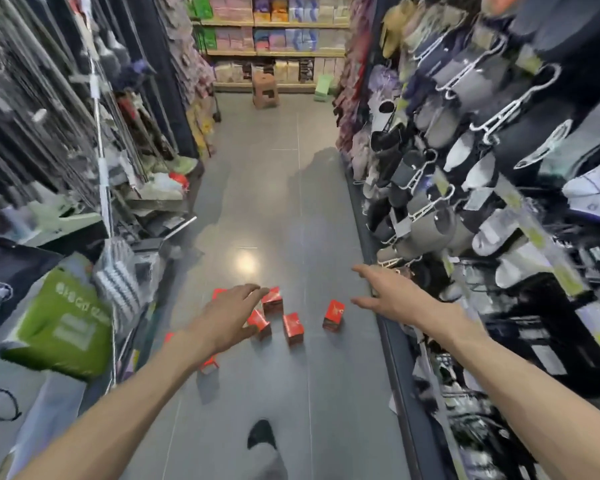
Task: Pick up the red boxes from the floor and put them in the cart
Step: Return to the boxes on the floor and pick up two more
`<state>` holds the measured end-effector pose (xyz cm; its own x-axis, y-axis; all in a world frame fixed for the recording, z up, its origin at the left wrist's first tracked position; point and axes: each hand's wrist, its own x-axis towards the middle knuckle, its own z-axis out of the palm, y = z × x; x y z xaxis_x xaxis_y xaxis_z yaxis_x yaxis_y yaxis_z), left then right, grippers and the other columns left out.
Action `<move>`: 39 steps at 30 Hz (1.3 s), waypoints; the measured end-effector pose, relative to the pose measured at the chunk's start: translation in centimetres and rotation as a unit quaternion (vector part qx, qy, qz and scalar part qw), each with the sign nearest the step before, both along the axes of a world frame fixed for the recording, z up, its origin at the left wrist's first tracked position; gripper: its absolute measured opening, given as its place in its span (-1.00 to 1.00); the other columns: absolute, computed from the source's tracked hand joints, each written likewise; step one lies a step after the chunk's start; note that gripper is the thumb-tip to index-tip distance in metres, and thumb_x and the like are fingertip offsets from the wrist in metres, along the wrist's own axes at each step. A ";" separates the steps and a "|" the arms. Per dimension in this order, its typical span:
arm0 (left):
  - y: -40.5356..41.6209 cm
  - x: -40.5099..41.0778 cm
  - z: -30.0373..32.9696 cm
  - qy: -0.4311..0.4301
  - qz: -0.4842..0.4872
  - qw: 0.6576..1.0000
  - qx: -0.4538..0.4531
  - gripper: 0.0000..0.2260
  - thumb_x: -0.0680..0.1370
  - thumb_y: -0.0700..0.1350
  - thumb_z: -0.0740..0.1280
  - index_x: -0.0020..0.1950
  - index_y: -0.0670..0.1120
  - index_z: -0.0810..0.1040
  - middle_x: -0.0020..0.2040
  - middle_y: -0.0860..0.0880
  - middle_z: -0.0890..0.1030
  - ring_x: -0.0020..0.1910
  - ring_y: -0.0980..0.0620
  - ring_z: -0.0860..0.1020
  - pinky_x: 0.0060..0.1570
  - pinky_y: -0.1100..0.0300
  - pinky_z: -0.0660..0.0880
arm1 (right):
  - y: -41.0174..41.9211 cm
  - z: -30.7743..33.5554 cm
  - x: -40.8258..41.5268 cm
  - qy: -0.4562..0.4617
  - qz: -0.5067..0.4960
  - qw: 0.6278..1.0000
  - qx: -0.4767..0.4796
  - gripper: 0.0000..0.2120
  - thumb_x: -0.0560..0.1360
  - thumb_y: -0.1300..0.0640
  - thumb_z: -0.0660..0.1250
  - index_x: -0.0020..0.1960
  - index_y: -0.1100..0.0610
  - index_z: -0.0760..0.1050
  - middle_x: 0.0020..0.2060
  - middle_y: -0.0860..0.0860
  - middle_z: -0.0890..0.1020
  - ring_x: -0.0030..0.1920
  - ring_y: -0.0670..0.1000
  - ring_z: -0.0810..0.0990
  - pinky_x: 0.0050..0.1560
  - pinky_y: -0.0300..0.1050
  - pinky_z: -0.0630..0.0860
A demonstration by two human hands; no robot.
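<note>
Several red boxes [293, 328] lie scattered on the grey tiled floor [274, 188] of a shop aisle. Taking the middle box as the landmark: one box [272, 301] stands just beyond it to its left, another [259, 322] lies tilted right beside it on the left, and one [334, 315] stands apart to its right, nearer the slipper rack [465, 150]. More red shows at the left, partly hidden by the left arm: a corner [219, 292] beyond the hand and a piece [209, 364] nearer the camera, under the forearm.

The left hand [229, 313] reaches out above the boxes left of the landmark, palm down, its grip wide and empty, fingers spread and touching nothing. The right hand [392, 296] is stretched out to the right of the landmark, above the floor at the foot of the slipper rack, its grip also wide and holding nothing.

Nearer the camera than the landmark, a dark shoe [262, 434] with a grey trouser leg stands on the floor. Left of it, a green bag [63, 323] hangs among the mops and brushes. Far beyond it, a brown stool [265, 90] stands at the aisle's end before shelves of packets.
</note>
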<state>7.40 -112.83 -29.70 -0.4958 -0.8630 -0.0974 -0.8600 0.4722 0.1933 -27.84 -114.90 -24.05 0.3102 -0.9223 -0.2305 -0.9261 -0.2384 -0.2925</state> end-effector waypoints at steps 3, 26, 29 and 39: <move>-4.9 -0.1 -5.1 0.018 -0.013 0.999 0.027 -0.30 0.47 -0.01 0.50 0.53 -0.08 0.29 0.45 -0.14 0.42 0.36 -0.18 0.45 0.32 -0.01 0.42 | -4.3 -4.7 0.4 -0.022 -0.036 0.999 0.020 -0.32 0.54 -0.18 0.39 0.55 0.06 0.28 0.41 0.06 0.50 0.41 0.09 0.46 0.38 0.08 0.41; -26.6 -3.4 -68.3 -0.100 -0.163 0.981 0.030 0.04 0.32 -0.40 0.44 0.64 -0.02 -0.08 0.64 -0.15 0.04 0.60 -0.20 0.09 0.49 -0.12 0.21 | -24.2 -65.1 -1.3 -0.075 -0.184 0.979 0.042 -0.39 0.55 -0.12 0.37 0.52 0.00 0.28 0.33 0.02 0.55 0.34 0.12 0.50 0.28 0.13 0.43; -28.4 -4.2 -74.3 -0.118 -0.204 0.972 -0.012 0.04 0.33 -0.42 0.40 0.64 0.00 -0.11 0.65 -0.12 -0.07 0.61 -0.19 -0.05 0.51 -0.15 0.16 | -24.3 -71.2 -2.4 -0.070 -0.205 0.976 0.027 -0.38 0.55 -0.12 0.38 0.52 -0.01 0.25 0.34 0.02 0.54 0.33 0.13 0.51 0.27 0.16 0.46; -33.9 -5.9 -83.1 -0.082 -0.342 0.929 -0.117 -0.32 0.54 -0.17 0.39 0.58 -0.01 0.13 0.51 -0.08 0.31 0.57 -0.15 0.17 0.53 -0.06 0.17 | -28.4 -83.0 -5.9 -0.081 -0.293 0.952 -0.022 -0.16 0.51 -0.32 0.31 0.60 0.07 0.09 0.52 0.14 0.34 0.46 0.17 0.41 0.41 0.19 0.39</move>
<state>1.50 -146.69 -112.82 -0.9307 -0.3590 -0.0699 -0.3525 0.9315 -0.0897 -33.69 -143.33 -107.05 -0.2321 -0.9558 -0.1804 -0.8475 0.2898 -0.4447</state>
